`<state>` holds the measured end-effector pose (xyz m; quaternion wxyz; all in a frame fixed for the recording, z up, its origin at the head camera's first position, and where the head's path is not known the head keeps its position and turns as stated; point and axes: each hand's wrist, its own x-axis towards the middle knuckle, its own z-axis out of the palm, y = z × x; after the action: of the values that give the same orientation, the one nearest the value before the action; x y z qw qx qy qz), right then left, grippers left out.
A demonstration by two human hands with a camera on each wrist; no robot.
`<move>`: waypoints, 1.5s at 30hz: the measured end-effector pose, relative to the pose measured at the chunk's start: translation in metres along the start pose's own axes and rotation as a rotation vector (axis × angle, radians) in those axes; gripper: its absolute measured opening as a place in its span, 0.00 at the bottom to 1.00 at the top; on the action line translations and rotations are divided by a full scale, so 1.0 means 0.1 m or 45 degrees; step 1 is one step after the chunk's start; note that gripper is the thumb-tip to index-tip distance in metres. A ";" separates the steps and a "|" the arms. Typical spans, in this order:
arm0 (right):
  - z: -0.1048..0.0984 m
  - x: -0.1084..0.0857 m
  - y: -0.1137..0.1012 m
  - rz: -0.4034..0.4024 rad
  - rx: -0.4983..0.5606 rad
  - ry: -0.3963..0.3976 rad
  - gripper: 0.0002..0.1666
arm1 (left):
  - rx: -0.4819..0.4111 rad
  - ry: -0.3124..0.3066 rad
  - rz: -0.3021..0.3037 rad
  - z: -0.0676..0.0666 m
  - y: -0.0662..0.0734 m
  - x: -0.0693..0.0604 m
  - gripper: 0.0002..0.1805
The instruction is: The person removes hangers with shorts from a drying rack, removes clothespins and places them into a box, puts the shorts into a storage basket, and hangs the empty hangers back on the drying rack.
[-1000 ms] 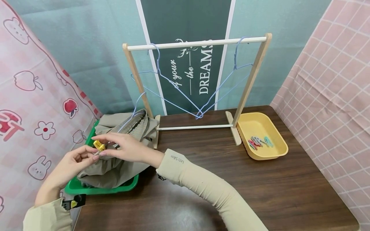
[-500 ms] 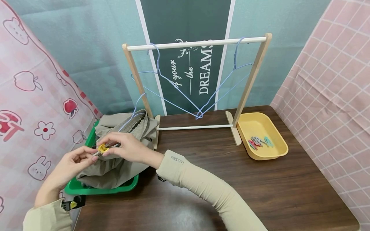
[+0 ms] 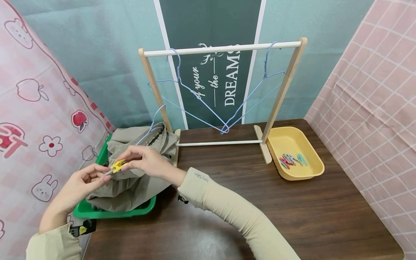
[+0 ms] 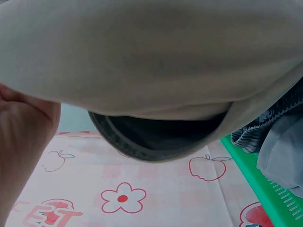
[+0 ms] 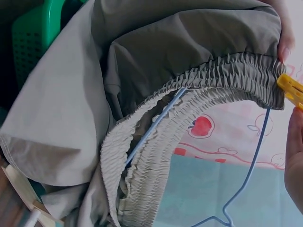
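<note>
My right hand [image 3: 147,161] pinches a yellow clothespin [image 3: 118,165] between thumb and fingers. In the right wrist view, the clothespin's tip meets the edge of a gathered elastic waistband [image 5: 236,78]; whether it grips the cloth is unclear. The waistband belongs to grey-khaki pants [image 3: 130,195], whose length is hidden by folds. My left hand [image 3: 85,184] pinches the waistband's end beside the clothespin. A blue wire hanger [image 5: 251,165] runs inside the waist, its hook sticking out. In the left wrist view, the cloth [image 4: 151,56] covers most of the fingers.
Beneath the pants is a green basket [image 3: 113,215], with dark cloth [image 4: 253,127] also in it. Two blue hangers [image 3: 212,112] hang from a wood-and-white rack [image 3: 224,48]. At right, a yellow tray [image 3: 313,164] holds several small colored clips [image 3: 289,159].
My right hand has shifted slightly right and turned the clothespin, which now points at the waistband's end. My left hand stays nearly still, pinching the cloth.
</note>
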<state>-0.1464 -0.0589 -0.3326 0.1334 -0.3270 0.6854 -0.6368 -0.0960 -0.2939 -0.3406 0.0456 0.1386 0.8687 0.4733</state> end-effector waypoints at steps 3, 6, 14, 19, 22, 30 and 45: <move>-0.01 0.01 0.02 0.034 0.039 0.022 0.12 | -0.019 -0.010 0.006 0.00 0.00 0.00 0.21; -0.01 0.01 0.03 0.041 0.098 0.052 0.10 | -0.027 -0.016 0.007 0.01 0.00 0.00 0.21; -0.10 0.00 0.02 0.053 0.162 0.200 0.10 | -0.011 0.022 -0.011 -0.02 -0.04 -0.03 0.22; -0.17 0.01 0.09 0.076 0.252 0.263 0.13 | 0.037 0.119 -0.010 -0.03 -0.07 -0.06 0.21; -0.21 0.00 0.14 0.066 0.298 0.277 0.14 | 0.102 0.205 -0.009 -0.04 -0.08 -0.09 0.18; -0.39 -0.07 0.19 0.048 0.284 0.320 0.17 | 0.399 0.368 -0.229 -0.06 -0.21 -0.17 0.08; -0.85 -0.31 0.55 0.107 0.309 0.557 0.20 | 0.605 0.722 -0.291 0.18 -0.36 -0.06 0.24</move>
<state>-0.1893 0.0254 -0.3794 0.0468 -0.1342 0.6294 -0.7640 -0.0936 -0.3001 -0.3810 -0.1771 -0.0888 0.9422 0.2702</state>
